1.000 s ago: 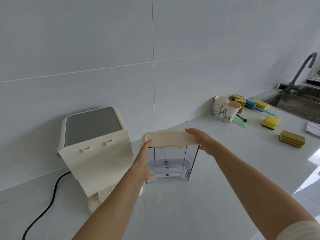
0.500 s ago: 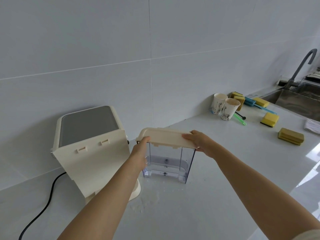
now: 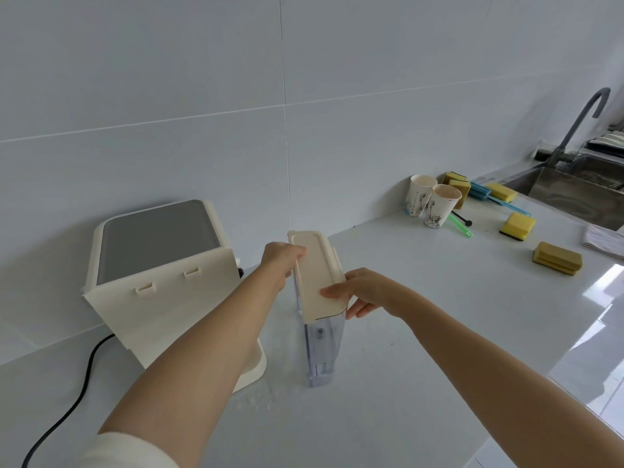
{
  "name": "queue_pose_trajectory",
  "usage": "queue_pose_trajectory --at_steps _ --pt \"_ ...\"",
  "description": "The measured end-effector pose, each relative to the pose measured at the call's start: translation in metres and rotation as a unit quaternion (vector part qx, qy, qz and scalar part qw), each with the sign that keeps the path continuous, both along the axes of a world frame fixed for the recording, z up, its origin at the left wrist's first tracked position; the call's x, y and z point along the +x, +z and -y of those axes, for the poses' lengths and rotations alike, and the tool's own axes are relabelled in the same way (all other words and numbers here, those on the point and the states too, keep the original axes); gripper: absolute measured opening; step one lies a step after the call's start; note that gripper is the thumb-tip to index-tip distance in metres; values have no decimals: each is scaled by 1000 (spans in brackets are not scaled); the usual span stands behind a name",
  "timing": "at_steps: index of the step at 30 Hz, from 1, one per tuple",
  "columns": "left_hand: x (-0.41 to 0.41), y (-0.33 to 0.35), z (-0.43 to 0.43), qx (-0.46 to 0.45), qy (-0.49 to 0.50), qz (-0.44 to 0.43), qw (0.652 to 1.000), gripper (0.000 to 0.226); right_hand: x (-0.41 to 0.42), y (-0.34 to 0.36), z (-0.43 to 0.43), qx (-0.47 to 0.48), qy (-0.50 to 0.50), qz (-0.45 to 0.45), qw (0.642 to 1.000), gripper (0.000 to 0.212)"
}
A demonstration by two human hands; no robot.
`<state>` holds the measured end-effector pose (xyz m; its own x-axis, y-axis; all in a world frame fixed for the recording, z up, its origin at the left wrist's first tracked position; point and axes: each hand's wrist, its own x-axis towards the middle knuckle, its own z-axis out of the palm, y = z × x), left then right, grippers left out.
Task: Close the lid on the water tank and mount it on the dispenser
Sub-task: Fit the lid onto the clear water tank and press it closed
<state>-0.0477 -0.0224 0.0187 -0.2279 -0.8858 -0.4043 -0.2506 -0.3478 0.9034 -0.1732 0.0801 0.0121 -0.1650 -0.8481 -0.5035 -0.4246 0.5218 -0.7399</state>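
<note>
The clear plastic water tank [image 3: 320, 352] stands on the white counter, its narrow end toward me, with the cream lid [image 3: 315, 275] sitting on top. My left hand [image 3: 282, 261] grips the far left side of the lid and tank. At the near right corner, my right hand [image 3: 363, 292] holds the lid with its fingers on its edge. The cream dispenser [image 3: 158, 275] with a grey top stands just left of the tank, its flat mounting face with two clips turned toward me.
A black power cord [image 3: 77, 393] trails from the dispenser to the lower left. Two paper cups [image 3: 430, 204], several yellow sponges [image 3: 516, 226], blue and green brushes and a cloth lie to the right. A sink [image 3: 574, 194] with a grey tap sits far right.
The tank with its lid has turned from broadside to narrow-end-on and shifted slightly right. My left hand moved to the far side, my right hand to the near corner.
</note>
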Motion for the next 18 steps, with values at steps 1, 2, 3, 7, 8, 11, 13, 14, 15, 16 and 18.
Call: queue_pose_trajectory --at_steps 1,2,3,7,8,11,13,14,15,16,18 --pt "-1 1 1 -9 -9 6 1000 14 4 -1 1 1 0 -2 1000 48" --pt "-2 4 1 -16 -20 13 1000 7 8 -2 1 1 -4 -2 1000 53" --pt "-2 6 0 -23 -30 16 999 5 10 -4 2 1 -10 0 1000 56" --pt "4 9 -3 -18 -67 14 998 28 13 -6 2 8 6 -24 1000 60" --pt "7 9 -5 -14 -73 14 997 30 12 -4 2 13 29 -49 998 61" --pt "15 5 -13 -14 -81 37 996 62 2 7 11 11 60 -114 992 65" --pt "19 2 -25 -21 -71 45 996 79 -4 16 21 -34 38 -153 987 66" --pt "21 1 -32 -19 -64 40 997 84 -6 21 26 -68 25 -165 984 64" --pt "22 0 -39 -15 -56 30 998 88 -6 24 32 -98 15 -166 981 61" --pt "23 -2 -45 -8 -45 18 999 91 -6 25 38 -118 16 -164 979 58" --pt "23 -4 -55 -2 -29 8 1000 95 -2 25 49 -135 51 -169 975 53"
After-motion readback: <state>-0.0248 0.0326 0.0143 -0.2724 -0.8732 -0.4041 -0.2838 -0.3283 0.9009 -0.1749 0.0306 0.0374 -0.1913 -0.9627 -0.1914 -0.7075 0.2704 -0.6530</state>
